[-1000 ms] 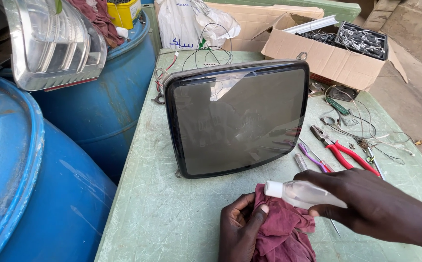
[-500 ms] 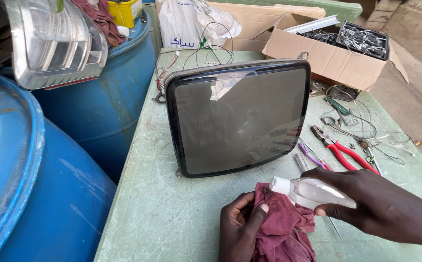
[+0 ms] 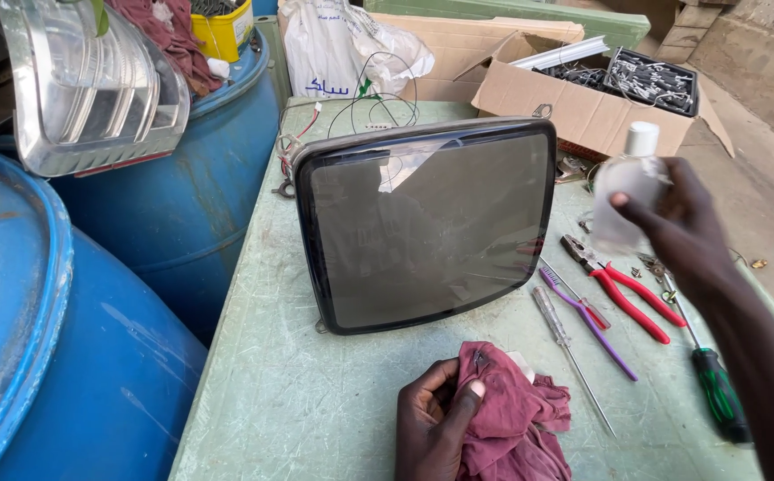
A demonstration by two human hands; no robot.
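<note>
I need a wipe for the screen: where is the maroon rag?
The maroon rag lies at the table's near edge, gripped by the left hand, just below the picture tube.

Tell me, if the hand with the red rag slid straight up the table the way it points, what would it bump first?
Probably the old screen. The left hand holds the red rag just below its bottom edge, with only bare green table between.

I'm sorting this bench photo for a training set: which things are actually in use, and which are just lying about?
In use:
- left hand gripping the maroon rag
- right hand holding up the clear bottle
- picture tube, facing both

Lying about:
- red-handled pliers
- screwdrivers
- cardboard box
- blue drums
</note>
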